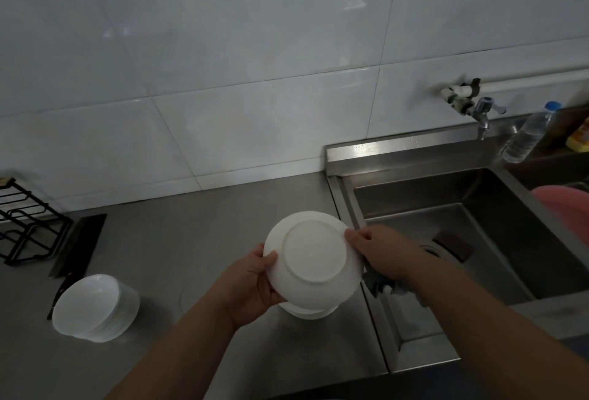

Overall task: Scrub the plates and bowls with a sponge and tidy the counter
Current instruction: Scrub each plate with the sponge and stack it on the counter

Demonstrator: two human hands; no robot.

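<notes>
Facing up toward the camera with its flat round foot, a white bowl (314, 259) is held upside down and tilted, its opening turned down and away. The left hand (251, 284) grips its near-left rim, with the thumb on the outside wall. The right hand (382, 253) pinches the right rim, thumb on top. The bowl hangs just above more white dishes (306, 312) standing on the grey worktop (191, 240), close to the left edge of the sink (414, 195).

A grey-white rag (382, 288) shows under the right wrist at that edge. A dark sponge (454, 245) lies in the sink beside the drain. Well to the left stands a stack of white bowls (92, 307), tipped toward the camera. Behind the stack lie a knife (79, 243), its blade pointing away toward the wall, and a black wire rack (28, 221). Behind the sink are a tap (483, 115), a clear water bottle (527, 135) and a yellow bottle (578, 139) whose label is too blurred to read.
</notes>
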